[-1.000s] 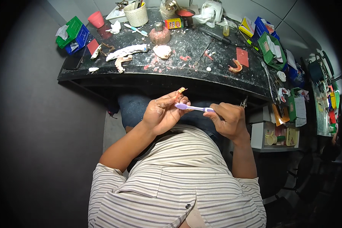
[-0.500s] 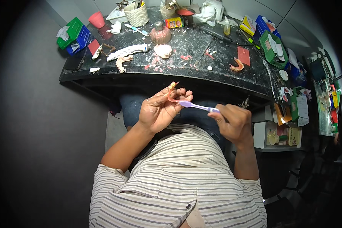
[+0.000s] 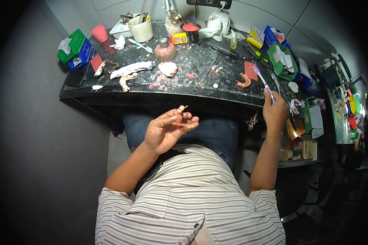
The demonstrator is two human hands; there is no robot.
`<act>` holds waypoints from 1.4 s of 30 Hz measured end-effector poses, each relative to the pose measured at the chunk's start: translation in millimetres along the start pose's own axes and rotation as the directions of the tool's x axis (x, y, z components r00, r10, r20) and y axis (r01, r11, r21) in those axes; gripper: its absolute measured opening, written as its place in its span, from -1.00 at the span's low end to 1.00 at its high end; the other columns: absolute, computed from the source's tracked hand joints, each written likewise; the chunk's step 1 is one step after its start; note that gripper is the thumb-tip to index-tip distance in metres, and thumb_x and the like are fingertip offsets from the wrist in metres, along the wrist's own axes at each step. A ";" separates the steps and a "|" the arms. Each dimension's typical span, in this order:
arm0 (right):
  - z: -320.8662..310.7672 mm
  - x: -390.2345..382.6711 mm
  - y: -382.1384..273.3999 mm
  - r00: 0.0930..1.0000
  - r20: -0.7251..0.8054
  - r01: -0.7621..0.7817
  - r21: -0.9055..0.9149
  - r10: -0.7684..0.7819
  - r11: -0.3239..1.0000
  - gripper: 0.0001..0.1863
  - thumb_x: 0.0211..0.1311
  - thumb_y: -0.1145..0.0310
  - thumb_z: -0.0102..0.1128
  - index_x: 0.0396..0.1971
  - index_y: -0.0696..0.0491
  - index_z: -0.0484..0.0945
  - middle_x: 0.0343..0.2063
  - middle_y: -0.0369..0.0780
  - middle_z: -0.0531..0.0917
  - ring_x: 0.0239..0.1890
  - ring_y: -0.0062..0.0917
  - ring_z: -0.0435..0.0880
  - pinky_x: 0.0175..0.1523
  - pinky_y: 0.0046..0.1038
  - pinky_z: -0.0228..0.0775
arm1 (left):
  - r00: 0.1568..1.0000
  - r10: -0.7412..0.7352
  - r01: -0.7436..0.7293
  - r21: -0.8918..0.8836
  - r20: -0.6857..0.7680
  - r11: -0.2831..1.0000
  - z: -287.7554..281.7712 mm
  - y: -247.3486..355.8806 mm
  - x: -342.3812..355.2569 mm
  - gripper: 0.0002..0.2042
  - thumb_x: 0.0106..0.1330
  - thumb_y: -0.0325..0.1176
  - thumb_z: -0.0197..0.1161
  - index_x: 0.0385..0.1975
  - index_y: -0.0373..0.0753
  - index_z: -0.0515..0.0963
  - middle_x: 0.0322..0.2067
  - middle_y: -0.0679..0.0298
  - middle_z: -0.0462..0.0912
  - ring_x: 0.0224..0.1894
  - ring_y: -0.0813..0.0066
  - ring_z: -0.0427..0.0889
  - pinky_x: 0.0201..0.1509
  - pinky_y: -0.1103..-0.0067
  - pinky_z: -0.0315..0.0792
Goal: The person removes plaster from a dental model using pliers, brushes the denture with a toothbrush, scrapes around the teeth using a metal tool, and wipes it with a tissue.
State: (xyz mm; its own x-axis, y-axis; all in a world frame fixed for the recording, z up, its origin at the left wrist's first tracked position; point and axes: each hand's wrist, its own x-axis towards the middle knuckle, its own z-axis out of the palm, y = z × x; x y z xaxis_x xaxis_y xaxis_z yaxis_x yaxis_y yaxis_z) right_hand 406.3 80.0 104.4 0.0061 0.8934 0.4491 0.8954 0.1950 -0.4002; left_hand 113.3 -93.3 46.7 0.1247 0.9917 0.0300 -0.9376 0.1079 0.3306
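So the left forearm angles up and inward from the striped shirt (image 3: 184, 200), and the left hand (image 3: 167, 128) sits over the lap in front of the black bench (image 3: 200, 57), palm side mostly facing up. Its fingers are partly curled, thumb coming across, pinching a small curved pink piece with yellowish tooth-like bits (image 3: 188, 127) — that piece is up off the bench, with one end poking past the fingertips and another stretch lying along the lower fingers. The right arm is out to the side with the forearm pointing nearly straight up, and the right hand (image 3: 275, 110) is at the bench's front edge on that side. It's wrapped around the handle of a purple and white toothbrush (image 3: 262, 79), head pointing away from the body and slightly left, lined up over the edge of a red sheet (image 3: 251, 70). Can't tell if the brush actually touches the sheet or just hovers above it. A pink horseshoe-shaped denture (image 3: 244, 81) lies just left of there. Harder to make out: the middle of the pinched piece is covered by fingers, most of the right fingers are tucked out of sight, and the picture's corners fade to black.
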 end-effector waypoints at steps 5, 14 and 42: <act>26.6 9.4 20.1 0.944 -0.192 0.231 -0.200 -0.270 0.952 -0.63 0.36 0.08 0.20 -0.13 0.10 0.68 -0.18 -0.04 0.71 -0.11 -0.09 0.66 -0.04 -0.15 0.48 | 0.987 -0.158 0.162 0.312 -0.038 0.936 -8.7 -9.6 5.5 -0.89 0.38 -0.48 0.16 -0.20 -0.36 0.56 -0.08 0.03 0.60 0.04 0.05 0.65 0.28 0.13 0.47; -1.7 -102.0 -86.1 0.653 0.186 0.365 0.772 -0.734 0.521 -0.71 0.10 0.63 0.30 -0.13 0.15 0.66 -0.19 -0.15 0.67 -0.14 -0.29 0.67 -0.10 -0.38 0.57 | 0.953 -0.288 0.302 0.405 -0.096 0.863 -5.5 -19.2 6.4 -0.92 0.35 -0.48 0.14 -0.26 -0.33 0.54 -0.27 0.16 0.66 -0.10 0.29 0.70 0.08 0.41 0.53; -6.3 -97.6 -64.7 0.802 0.315 0.040 0.820 -0.508 0.571 -0.87 0.18 0.66 0.28 -0.26 0.26 0.66 -0.31 -0.13 0.69 -0.29 -0.48 0.74 -0.17 -0.53 0.60 | 0.707 0.665 0.163 0.859 0.241 -0.485 -54.2 158.0 3.8 -0.38 0.08 -0.33 0.57 0.16 -0.36 0.50 0.02 0.16 0.56 -0.29 0.46 0.47 -0.20 0.58 0.42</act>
State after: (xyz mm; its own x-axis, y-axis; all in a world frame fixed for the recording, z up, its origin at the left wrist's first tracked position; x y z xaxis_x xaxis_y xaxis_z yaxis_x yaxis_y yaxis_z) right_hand 350.5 -22.4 91.5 -0.5903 0.7447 0.3113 0.1471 0.4785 -0.8657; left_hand -51.9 -68.8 47.9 -0.4566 0.7564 0.4684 0.7542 0.0499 0.6548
